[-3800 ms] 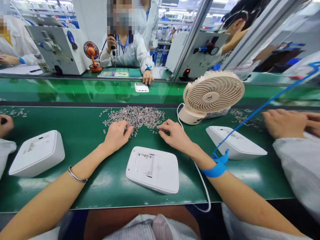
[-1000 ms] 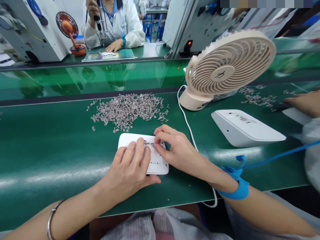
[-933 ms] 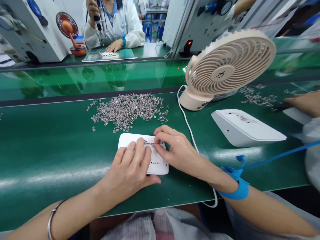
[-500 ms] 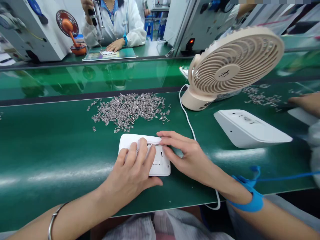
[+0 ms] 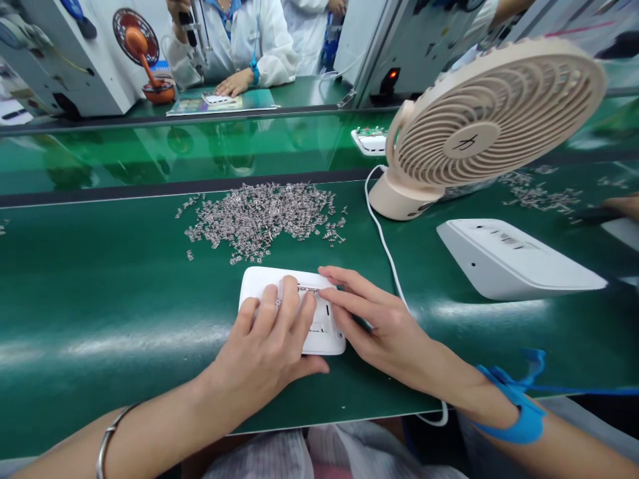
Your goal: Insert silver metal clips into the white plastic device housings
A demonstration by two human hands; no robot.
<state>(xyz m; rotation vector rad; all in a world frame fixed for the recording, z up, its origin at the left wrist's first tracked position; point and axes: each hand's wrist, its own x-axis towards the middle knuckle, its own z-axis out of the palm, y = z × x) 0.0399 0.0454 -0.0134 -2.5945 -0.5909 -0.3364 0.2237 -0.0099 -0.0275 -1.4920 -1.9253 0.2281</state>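
Observation:
A white plastic casing (image 5: 327,340) lies on the green bench in front of me, its recessed side with slots facing up. My left hand (image 5: 274,326) is laid over its left and middle part, fingers bent on top and thumb by the near edge, holding it down. At its upper right, my right hand (image 5: 372,313) has its fingertips against the casing, beside a slot with a row of small metal pieces (image 5: 308,289). Whether a tiny part is between those fingertips is hidden. Just beyond the casing is a pile of small metal contacts (image 5: 259,219).
A beige desk fan (image 5: 472,140) with a white cable (image 5: 384,243) stands right of the pile. Another white housing (image 5: 522,259) rests at right. A blue wrist strap (image 5: 516,416) trails a cord. Across the green conveyor (image 5: 200,150), a co-worker's hand (image 5: 235,83) touches a white part.
The view has shifted slightly, and a white part with a circuit board shows more fully behind the fan. Both my hands stay on the casing, with barely any movement.

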